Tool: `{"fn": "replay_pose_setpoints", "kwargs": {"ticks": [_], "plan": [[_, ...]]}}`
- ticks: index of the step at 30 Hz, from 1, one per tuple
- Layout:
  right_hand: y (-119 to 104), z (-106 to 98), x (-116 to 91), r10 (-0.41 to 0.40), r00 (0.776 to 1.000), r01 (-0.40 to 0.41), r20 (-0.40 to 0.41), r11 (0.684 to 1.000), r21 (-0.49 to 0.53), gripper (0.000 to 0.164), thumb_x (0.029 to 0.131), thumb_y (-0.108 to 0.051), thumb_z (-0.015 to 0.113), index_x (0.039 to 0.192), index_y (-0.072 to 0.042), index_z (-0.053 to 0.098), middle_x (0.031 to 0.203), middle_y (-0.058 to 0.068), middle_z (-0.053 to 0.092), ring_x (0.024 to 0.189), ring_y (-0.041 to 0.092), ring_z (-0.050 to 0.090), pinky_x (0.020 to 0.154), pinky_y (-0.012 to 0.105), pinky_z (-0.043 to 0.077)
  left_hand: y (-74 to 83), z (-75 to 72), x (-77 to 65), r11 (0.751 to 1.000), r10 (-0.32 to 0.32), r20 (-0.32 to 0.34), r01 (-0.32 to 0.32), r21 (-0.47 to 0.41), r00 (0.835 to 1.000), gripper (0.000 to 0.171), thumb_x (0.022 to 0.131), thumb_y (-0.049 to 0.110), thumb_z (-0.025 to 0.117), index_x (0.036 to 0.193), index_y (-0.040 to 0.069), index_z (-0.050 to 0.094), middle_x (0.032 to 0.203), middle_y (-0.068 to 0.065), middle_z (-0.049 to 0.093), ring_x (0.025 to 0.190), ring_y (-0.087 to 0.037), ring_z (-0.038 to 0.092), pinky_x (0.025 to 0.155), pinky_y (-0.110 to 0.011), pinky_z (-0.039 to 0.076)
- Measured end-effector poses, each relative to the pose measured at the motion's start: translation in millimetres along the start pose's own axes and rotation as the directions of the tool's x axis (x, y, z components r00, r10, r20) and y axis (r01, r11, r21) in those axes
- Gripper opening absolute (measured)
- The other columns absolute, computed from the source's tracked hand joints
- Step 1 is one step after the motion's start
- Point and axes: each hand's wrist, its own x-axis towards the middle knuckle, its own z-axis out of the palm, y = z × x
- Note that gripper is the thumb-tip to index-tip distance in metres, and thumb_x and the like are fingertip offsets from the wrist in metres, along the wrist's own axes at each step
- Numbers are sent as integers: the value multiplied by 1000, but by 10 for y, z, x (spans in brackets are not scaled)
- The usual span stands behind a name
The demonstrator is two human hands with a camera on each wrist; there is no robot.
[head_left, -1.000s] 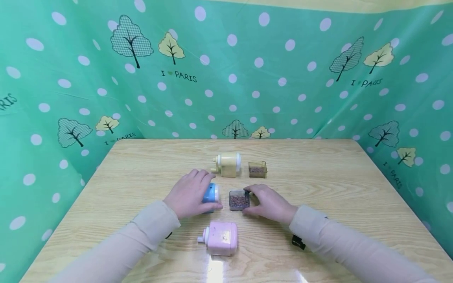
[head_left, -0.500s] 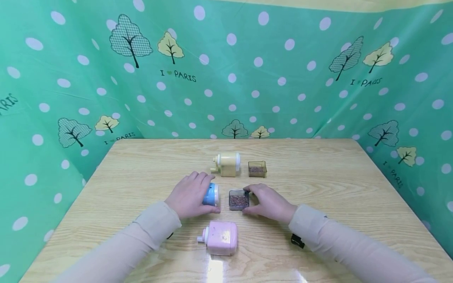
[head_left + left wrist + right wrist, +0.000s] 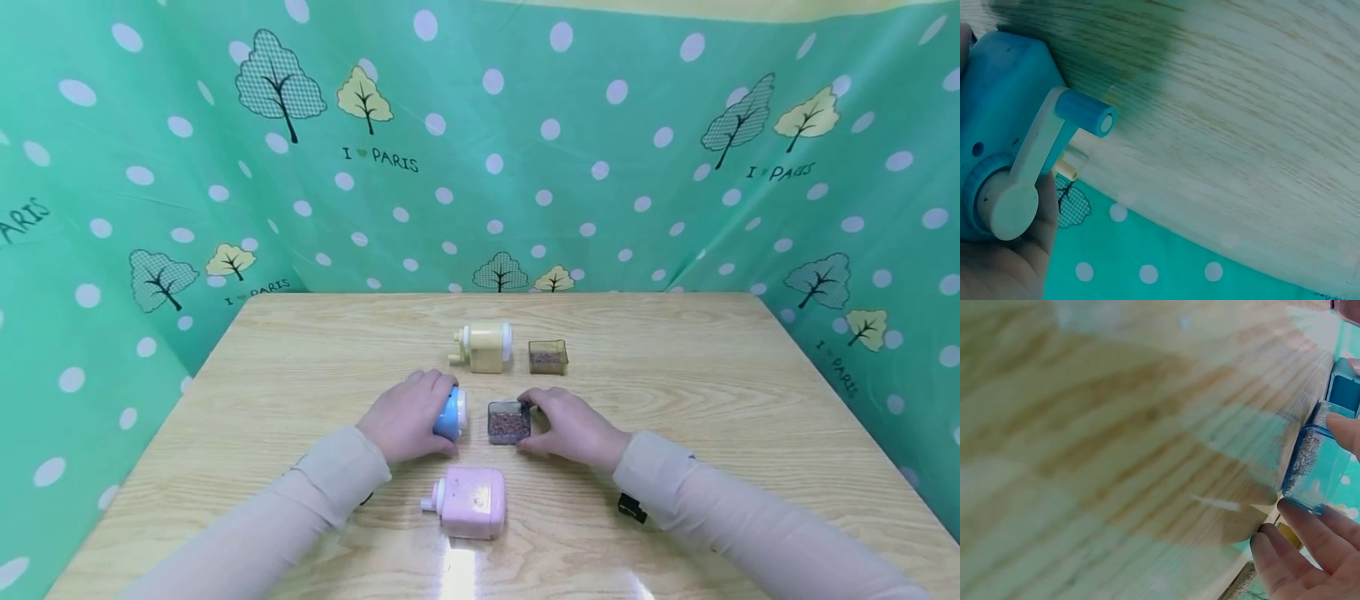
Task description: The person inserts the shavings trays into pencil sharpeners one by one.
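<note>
My left hand (image 3: 405,417) grips a blue hand-crank pencil sharpener (image 3: 448,414) from its left side, the white end facing right. In the left wrist view the sharpener's crank (image 3: 1038,137) sticks out past the palm. To the right, my right hand (image 3: 573,433) holds a clear dark shavings drawer (image 3: 509,422) between thumb and fingers. Pencil shavings cover its bottom. A small gap separates the drawer from the blue sharpener. In the right wrist view, the thumb and fingertips (image 3: 1294,509) are right at the drawer's walls.
A yellow crank sharpener (image 3: 486,347) stands behind, with a yellowish drawer (image 3: 547,357) of shavings to its right. Nearer the body is a pink crank sharpener (image 3: 472,503). All are on a wood-grain table (image 3: 675,375), backed by a green dotted curtain (image 3: 637,150).
My left thumb has drawn back to the left along the blue sharpener's near side, and the sharpener has turned slightly in the hand. The right hand and its drawer stay in place.
</note>
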Motion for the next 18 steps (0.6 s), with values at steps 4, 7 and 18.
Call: {"fn": "replay_pose_setpoints", "kwargs": {"ticks": [4,7,18], "plan": [[6,-5,3,8,1000,-8,0,1000,-4,71,72,-35,85,131,-2,62,120,14,69,111,30,63,102,48,49,-1,1,7,999,6,0,-6,-37,1000,82,66,45,86,124,-2,55,104,-11,61,91,-26,55,82,-41,54],[9,-5,9,12,1000,-12,2,1000,-5,71,72,-35,85,131,-3,62,120,15,69,111,30,63,102,48,49,7,-8,12,999,4,-2,-4,-44,1000,79,66,43,87,122,-2,55,101,-11,61,89,-25,54,81,-41,54],[-13,11,35,-17,1000,17,11,1000,-9,68,72,-33,85,129,-3,64,116,13,69,105,28,64,97,47,52,22,15,13,999,-40,5,40,-34,999,75,68,40,87,124,-1,57,103,-10,62,90,-24,55,80,-40,54]]}}
